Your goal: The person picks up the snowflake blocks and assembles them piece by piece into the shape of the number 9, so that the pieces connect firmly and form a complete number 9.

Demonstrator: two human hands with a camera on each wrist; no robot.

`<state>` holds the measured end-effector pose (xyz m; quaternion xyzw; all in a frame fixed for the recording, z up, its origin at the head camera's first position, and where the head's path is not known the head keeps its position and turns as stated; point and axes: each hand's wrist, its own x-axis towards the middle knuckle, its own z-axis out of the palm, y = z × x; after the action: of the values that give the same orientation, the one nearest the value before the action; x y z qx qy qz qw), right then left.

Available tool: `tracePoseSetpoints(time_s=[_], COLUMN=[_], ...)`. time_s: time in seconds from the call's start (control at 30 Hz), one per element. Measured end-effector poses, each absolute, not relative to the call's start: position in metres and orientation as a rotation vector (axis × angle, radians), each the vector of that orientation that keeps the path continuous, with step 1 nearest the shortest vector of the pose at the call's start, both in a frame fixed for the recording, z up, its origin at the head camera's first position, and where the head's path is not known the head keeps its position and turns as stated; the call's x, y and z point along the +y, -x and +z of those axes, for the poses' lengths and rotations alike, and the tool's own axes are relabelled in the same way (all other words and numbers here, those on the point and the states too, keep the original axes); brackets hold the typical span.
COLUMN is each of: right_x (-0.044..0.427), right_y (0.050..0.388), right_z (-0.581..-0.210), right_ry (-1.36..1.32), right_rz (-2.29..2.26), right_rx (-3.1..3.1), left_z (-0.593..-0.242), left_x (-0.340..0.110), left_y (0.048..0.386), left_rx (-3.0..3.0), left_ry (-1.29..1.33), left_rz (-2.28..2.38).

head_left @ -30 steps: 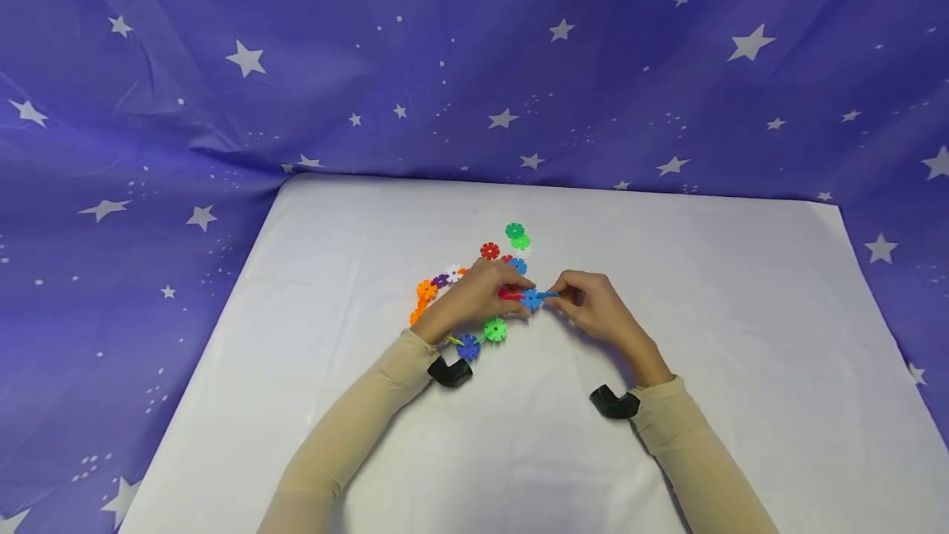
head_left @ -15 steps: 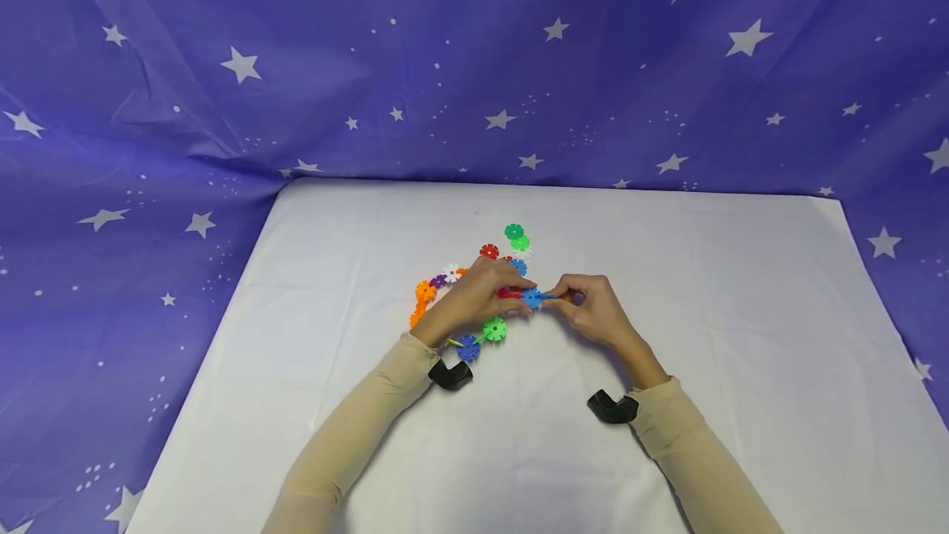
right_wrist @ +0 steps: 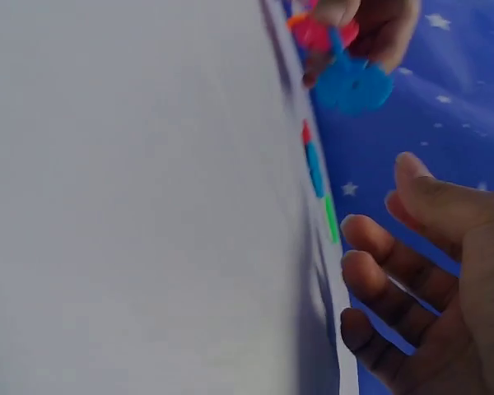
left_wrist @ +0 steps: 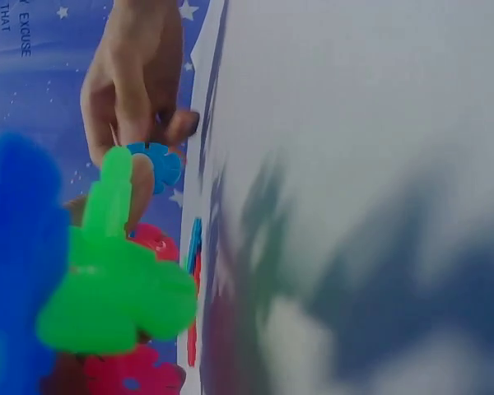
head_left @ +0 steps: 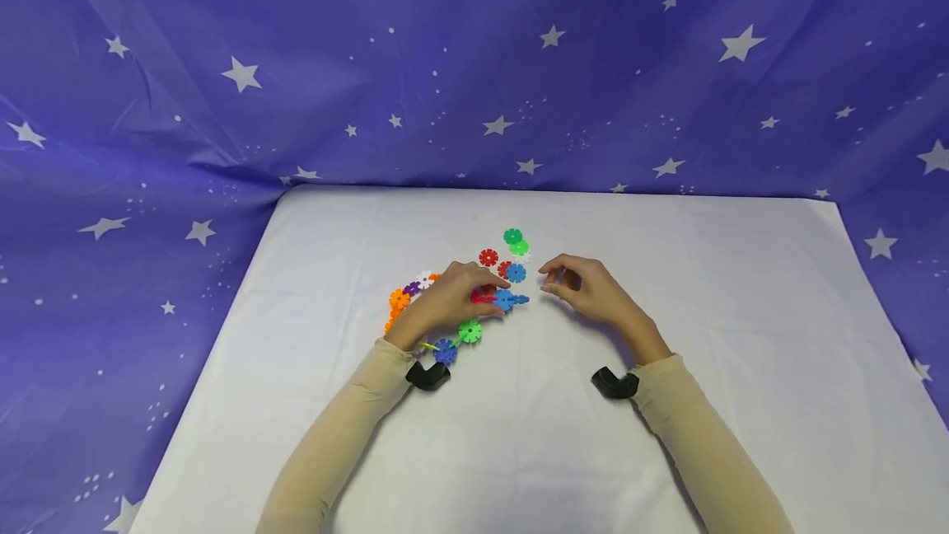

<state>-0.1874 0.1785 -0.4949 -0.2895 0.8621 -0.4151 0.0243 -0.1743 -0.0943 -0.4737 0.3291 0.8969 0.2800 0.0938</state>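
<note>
My left hand (head_left: 454,295) pinches a red notched plastic disc (head_left: 483,298) in a chain of interlocking discs. Joined to its right are a light blue disc (head_left: 503,300) and another blue disc (head_left: 522,300) seen edge-on. The chain curves around the left wrist, with a green disc (head_left: 470,331), a dark blue disc (head_left: 445,351), a purple disc (head_left: 412,289) and orange discs (head_left: 399,298); the forearm hides part. My right hand (head_left: 589,291) hovers just right of the chain's blue end, fingers relaxed. The right wrist view shows nothing between its fingers.
Beyond the left hand lie loose discs: a red one (head_left: 488,257), a blue one (head_left: 516,273), a dark green one (head_left: 512,236) and a light green one (head_left: 520,247) among them. A white cloth (head_left: 704,270) covers the table. A purple starry curtain (head_left: 415,64) hangs behind.
My right hand has let go of the edge-on blue disc and moved slightly up and away. My left hand has shifted left with the chain, uncovering loose red and blue discs.
</note>
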Motion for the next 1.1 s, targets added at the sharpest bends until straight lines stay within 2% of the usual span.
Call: tracePoseSetpoints(time_s=[0.2,0.4,0.53,0.7,0.87,1.1], right_x=[0.162,0.158,0.17,0.18,0.172,0.166], right_y=[0.214,0.217,0.208,0.187,0.176,0.164], right_z=[-0.494,-0.49,-0.49,-0.49,-0.495,-0.495], right_ry=[0.934,0.963,0.87,0.619,0.437,0.347], right_rz=[-0.951,-0.727,-0.881,-1.238,-1.507,-1.6], right_rx=[2.651,2.739,2.758,2.677,2.477,2.317], left_z=[-0.479,-0.477,-0.468,-0.46,-0.469,-0.48], left_x=[-0.097,-0.09,-0.087,-0.08,-0.079,-0.076], left_y=[0.174,0.176,0.173,0.171,0.172,0.168], left_rx=[2.649,2.679,2.703,2.77,2.838,2.858], left_ry=[-0.957,-0.986,-0.993,-0.99,-0.939,-0.886], left_rz=[0.791,0.7,0.618,0.659,0.69,0.89])
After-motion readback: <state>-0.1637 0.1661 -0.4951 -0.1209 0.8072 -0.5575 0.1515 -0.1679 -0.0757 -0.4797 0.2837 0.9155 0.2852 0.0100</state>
